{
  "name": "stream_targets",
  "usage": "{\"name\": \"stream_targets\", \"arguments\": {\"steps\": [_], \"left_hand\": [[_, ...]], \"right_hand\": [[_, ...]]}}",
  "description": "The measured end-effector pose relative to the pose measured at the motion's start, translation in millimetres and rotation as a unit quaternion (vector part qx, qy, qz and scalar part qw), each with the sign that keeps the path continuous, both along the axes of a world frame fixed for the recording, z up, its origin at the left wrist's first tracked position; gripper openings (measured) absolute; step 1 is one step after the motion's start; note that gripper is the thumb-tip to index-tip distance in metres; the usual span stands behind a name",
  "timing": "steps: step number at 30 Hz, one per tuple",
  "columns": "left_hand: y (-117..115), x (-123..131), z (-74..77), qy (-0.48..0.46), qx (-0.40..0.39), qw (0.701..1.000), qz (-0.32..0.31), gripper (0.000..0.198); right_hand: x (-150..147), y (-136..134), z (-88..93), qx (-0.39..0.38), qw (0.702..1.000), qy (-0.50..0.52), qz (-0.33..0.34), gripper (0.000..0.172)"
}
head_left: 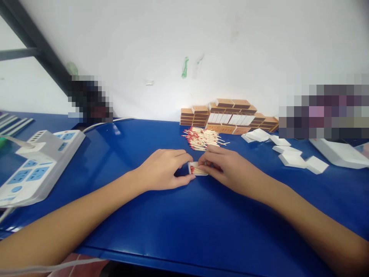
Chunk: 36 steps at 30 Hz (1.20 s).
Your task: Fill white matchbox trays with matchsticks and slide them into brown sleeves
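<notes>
A small white matchbox tray point(196, 169) filled with red-tipped matches lies on the blue table point(173, 223) between my hands. My left hand point(165, 168) is curled around the tray's left end, thumb and fingers pinching it. My right hand point(227, 167) presses its closed fingers onto the tray's right end and the matches in it. Just beyond my hands lies a loose heap of matches point(203, 138).
Stacked brown matchbox sleeves point(227, 115) line the wall behind the heap. Several empty white trays point(291, 154) lie scattered at the right, beside a white box point(340, 154). A white and blue power strip point(37, 165) sits at the left with its cables.
</notes>
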<state>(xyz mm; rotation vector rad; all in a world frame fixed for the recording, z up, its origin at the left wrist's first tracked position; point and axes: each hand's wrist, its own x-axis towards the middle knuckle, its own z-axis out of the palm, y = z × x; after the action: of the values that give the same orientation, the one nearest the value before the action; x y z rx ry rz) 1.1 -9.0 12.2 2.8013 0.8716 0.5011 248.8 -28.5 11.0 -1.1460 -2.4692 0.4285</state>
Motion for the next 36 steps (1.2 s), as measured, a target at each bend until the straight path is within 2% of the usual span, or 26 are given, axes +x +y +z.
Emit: {"name": "stream_targets", "arguments": {"steps": [7,13,16,19,23,28,36], "left_hand": [[0,-1,-1.7,0.000,0.007,1.000,-0.001,0.027],[2,-2,0.4,0.003,0.004,1.000,0.011,0.028],[5,-4,1.9,-0.007,-0.008,0.999,0.044,0.028],[7,-5,2.2,-0.025,-0.035,0.998,0.038,0.028],[7,-5,1.7,-0.037,-0.044,0.997,0.041,0.029],[7,-4,1.0,-0.022,-0.057,0.998,0.024,0.029],[8,-5,-2.4,-0.018,-0.043,0.998,0.031,0.031]], "right_hand": [[-1,-1,0.0,0.020,1.000,-0.011,0.005,0.010],[-2,-3,-1.7,0.098,0.994,-0.026,0.027,0.016],[5,3,2.6,0.161,0.986,-0.030,-0.017,0.016],[22,16,6.8,0.192,0.977,-0.033,-0.089,0.016],[46,34,6.4,0.150,0.978,-0.061,-0.134,0.015],[46,40,-3.6,0.051,0.990,-0.055,-0.117,0.020],[41,41,-16.8,0.040,0.991,-0.040,-0.120,0.019]]}}
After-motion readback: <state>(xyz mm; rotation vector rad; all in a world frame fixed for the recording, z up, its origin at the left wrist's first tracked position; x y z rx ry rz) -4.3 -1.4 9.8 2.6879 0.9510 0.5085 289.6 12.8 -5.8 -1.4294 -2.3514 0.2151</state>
